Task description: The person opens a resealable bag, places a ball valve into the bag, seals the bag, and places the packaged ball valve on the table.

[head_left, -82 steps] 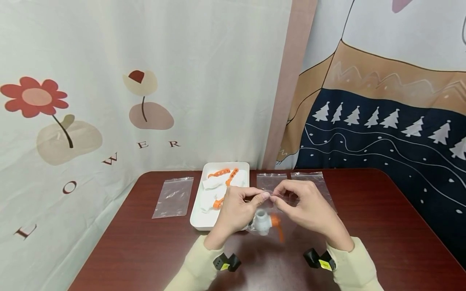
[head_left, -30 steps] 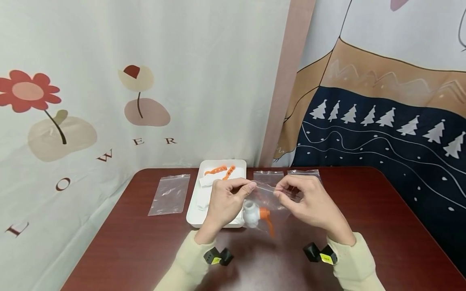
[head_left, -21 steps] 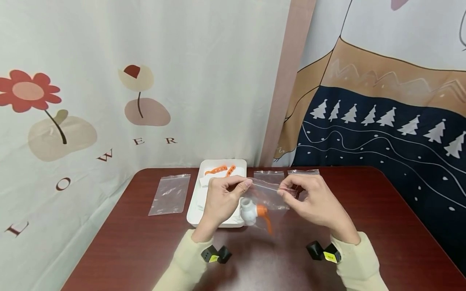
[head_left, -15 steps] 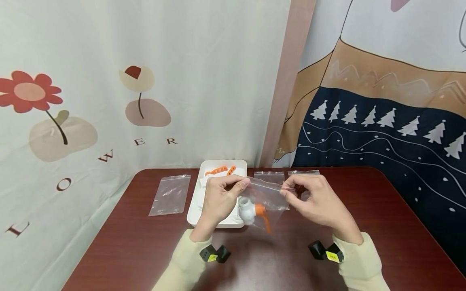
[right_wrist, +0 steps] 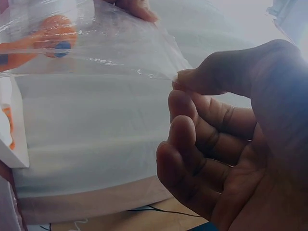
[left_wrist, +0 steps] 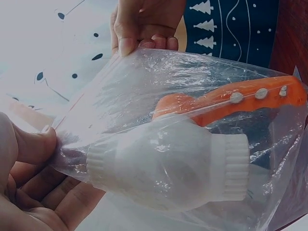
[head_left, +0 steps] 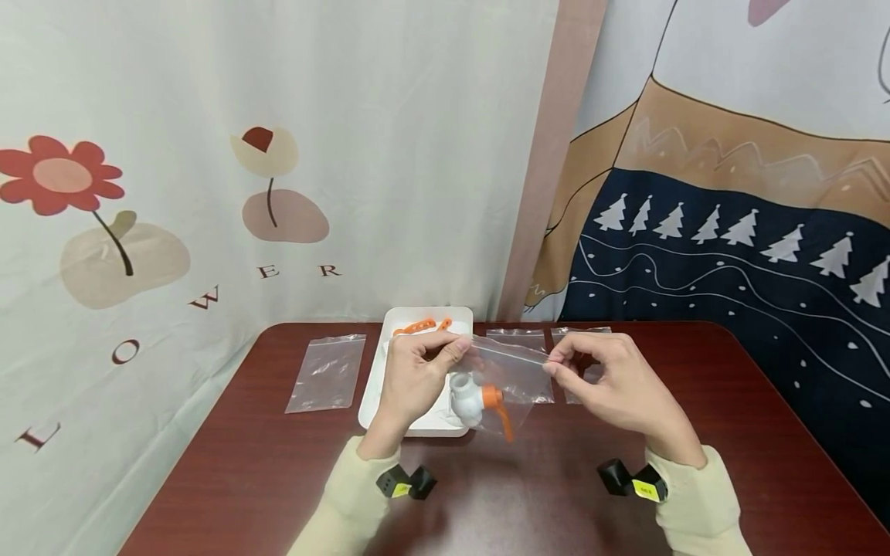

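Note:
A clear zip-lock bag [head_left: 518,378] hangs stretched between both hands above the table. Inside it lies a white plastic ball valve [left_wrist: 163,161] with an orange lever handle [left_wrist: 240,100]. My left hand [head_left: 413,378] pinches one top corner of the bag between thumb and forefinger. The opposite top corner is pinched by my right hand [head_left: 615,378], its other fingers curled loosely below, as the right wrist view shows. The zip strip runs as a straight line from one hand to the other.
Behind the left hand stands a white tray [head_left: 371,409] with orange handles [head_left: 415,326] and white parts, partly hidden. A flat zip-lock bag [head_left: 325,374] lies left of the tray. Two more lie at the back right, partly covered by the held bag and right hand. A curtain [head_left: 417,154] hangs behind the table.
The hands began close together at the bag's top edge and have moved apart, the right sliding rightward along the zip, the left shifting left. The valve hangs further left.

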The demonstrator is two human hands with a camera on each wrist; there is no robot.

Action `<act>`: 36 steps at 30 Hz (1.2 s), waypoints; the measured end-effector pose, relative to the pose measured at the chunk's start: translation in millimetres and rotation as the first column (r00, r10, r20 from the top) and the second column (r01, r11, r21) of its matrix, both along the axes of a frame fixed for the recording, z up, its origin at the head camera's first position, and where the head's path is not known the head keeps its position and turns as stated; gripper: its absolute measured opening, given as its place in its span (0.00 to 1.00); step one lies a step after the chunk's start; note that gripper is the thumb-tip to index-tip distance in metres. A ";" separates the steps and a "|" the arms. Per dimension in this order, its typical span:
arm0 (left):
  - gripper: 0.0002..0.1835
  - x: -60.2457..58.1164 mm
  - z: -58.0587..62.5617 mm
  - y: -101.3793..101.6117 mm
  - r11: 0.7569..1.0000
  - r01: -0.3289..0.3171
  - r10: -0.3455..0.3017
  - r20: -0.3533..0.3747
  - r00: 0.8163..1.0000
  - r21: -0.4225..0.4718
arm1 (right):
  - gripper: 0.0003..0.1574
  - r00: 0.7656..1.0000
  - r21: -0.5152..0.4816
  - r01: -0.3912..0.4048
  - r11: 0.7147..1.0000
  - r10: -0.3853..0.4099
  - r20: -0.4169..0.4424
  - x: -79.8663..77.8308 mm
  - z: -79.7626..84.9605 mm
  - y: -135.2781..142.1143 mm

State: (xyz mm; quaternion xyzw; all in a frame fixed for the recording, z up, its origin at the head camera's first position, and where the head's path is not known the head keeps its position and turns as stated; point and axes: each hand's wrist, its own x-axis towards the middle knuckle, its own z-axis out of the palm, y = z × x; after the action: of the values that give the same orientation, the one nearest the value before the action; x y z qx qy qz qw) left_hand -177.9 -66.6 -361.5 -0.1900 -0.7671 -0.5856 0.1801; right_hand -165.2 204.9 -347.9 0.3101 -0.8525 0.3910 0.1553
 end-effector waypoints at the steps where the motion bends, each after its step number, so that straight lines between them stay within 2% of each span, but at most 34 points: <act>1: 0.05 0.1 -0.1 -0.2 1.000 0.009 -0.009 0.013 1.000 0.012 | 0.14 1.000 0.000 -0.003 1.000 0.003 -0.002 0.0 -0.1 0.3; 6: 0.05 -0.6 0.0 -2.7 0.999 0.020 -0.021 0.026 0.999 0.032 | 0.12 0.999 -0.049 0.007 0.999 -0.009 -0.034 -2.8 -4.1 -3.1; 8: 0.05 -0.8 0.5 -4.1 1.000 0.001 0.000 -0.005 1.000 0.018 | 0.10 0.999 -0.084 0.018 0.996 -0.021 -0.036 -4.9 -6.7 -6.2; 11: 0.05 -1.0 1.2 -5.7 0.999 -0.010 0.011 -0.025 1.000 0.033 | 0.08 1.000 -0.128 0.008 0.992 -0.007 0.008 -7.7 -10.7 -10.9; 15: 0.06 -0.8 0.9 -5.7 0.996 0.009 -0.009 -0.006 1.000 0.092 | 0.08 0.998 -0.144 -0.010 0.989 0.019 0.060 -10.6 -17.0 -17.1; 19: 0.07 0.1 -0.2 -3.5 0.991 0.028 -0.031 0.020 0.999 0.133 | 0.10 0.998 -0.124 -0.017 0.992 0.025 0.063 -12.0 -24.0 -25.4; 22: 0.08 1.5 -0.6 -1.2 0.982 0.051 -0.061 0.046 0.997 0.183 | 0.13 0.995 -0.106 -0.072 0.992 0.079 0.065 -13.4 -28.4 -33.2; 26: 0.08 2.9 0.5 1.0 0.967 0.079 -0.098 0.068 0.993 0.244 | 0.11 0.980 -0.108 -0.156 0.982 0.168 0.109 -15.1 -32.7 -42.9; 28: 0.09 3.3 1.3 1.6 0.963 0.085 -0.107 0.072 0.992 0.256 | 0.09 0.974 -0.118 -0.170 0.978 0.185 0.132 -15.3 -34.1 -46.2; 32: 0.09 3.1 2.6 2.0 0.965 0.084 -0.107 0.082 0.991 0.249 | 0.08 0.964 -0.165 -0.170 0.972 0.198 0.176 -14.7 -36.4 -49.1; 36: 0.09 1.8 4.4 0.8 0.978 0.068 -0.087 0.090 0.992 0.196 | 0.08 0.960 -0.209 -0.148 0.967 0.191 0.204 -15.0 -38.8 -48.9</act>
State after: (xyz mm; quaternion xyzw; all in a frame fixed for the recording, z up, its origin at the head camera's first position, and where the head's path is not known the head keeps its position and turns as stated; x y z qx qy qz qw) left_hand -176.1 -65.8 -357.1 -0.1726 -0.7070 -0.6721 0.1368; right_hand -180.2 156.1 -386.7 0.3202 -0.7930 0.5155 0.0537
